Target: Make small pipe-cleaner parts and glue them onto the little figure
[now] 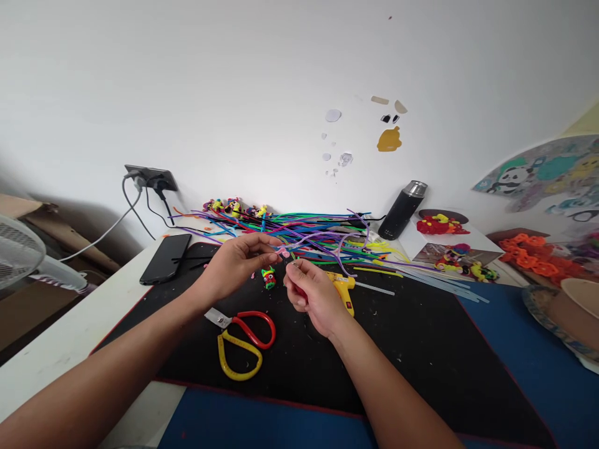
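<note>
My left hand [243,262] is pinched at a small pink piece [284,252] over the middle of the black mat [327,374]. Close beside it on the right, my right hand [311,293] has its fingers curled round something small, mostly hidden, with a bit of red showing. Just below the hands a small red and green figure [269,279] with eyes sits on the mat. Behind my right hand lies a yellow glue gun [347,292] with a clear stick. Scissors [241,343] with one red and one yellow handle lie nearer, below my left hand.
Many coloured pipe cleaners [304,231] lie along the wall. A black phone [166,259] is at the left and a black flask [402,210] stands at the back right. Clear glue sticks [444,284], a white box [421,240] and a basket [556,318] are at the right.
</note>
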Tool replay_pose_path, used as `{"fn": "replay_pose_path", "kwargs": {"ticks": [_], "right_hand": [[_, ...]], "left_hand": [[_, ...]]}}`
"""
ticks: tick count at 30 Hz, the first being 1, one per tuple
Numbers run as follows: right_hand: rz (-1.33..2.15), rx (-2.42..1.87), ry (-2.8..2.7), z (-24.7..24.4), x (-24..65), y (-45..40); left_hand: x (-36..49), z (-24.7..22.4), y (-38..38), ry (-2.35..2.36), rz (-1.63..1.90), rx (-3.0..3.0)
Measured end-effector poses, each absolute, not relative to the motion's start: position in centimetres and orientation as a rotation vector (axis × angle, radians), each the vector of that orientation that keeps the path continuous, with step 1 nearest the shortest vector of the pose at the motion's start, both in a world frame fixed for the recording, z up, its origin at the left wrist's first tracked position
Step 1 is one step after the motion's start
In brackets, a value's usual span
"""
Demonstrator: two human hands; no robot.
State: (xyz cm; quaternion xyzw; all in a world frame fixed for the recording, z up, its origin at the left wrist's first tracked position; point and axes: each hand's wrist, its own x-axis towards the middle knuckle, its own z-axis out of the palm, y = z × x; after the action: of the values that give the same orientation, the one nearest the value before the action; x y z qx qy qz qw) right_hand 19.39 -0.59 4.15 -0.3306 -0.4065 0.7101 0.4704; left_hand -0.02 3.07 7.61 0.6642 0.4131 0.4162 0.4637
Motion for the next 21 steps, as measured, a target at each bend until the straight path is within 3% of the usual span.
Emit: {"fn": "replay_pose_path", "kwargs": {"ticks": [21], "right_hand": [[1.517,-0.926,-0.984,4.23,19.69,-0.23]], "left_hand": [[-0.30,7.47,2.81,1.133,0.822,1.961]]}}
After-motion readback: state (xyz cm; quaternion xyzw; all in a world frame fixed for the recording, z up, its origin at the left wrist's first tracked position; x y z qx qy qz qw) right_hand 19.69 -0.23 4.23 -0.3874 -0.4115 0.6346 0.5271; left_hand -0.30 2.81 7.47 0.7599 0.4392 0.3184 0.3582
